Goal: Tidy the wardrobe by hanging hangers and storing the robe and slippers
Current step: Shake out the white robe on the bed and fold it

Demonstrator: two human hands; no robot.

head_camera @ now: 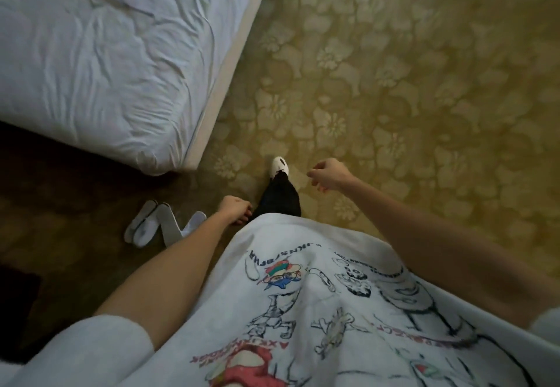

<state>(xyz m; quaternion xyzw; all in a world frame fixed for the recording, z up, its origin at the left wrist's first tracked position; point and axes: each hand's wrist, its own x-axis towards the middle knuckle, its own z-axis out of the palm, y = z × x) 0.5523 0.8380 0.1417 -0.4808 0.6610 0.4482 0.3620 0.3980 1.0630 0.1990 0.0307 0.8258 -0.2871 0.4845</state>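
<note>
Head view looks straight down; person stands on patterned yellow carpet (424, 83) beside corner of bed (106, 53) with rumpled white sheet; nothing lies on the visible part of the bed. Slippers (157, 223) lie on the darker carpet at lower left, just below the bed corner, white, loosely piled and touching each other, soles partly turned up; exact count hard to tell. Left hand (235, 209) hangs just right of the slippers, fingers curled in, holding nothing, not touching them. Right hand (325, 174) is forward and well apart from the left, loosely curled, empty. One foot in white shoe (280, 166) stepped forward between the hands, dark trouser leg above it. White printed t-shirt (318, 295) fills the lower frame. No container, wardrobe, robe or hangers visible.
</note>
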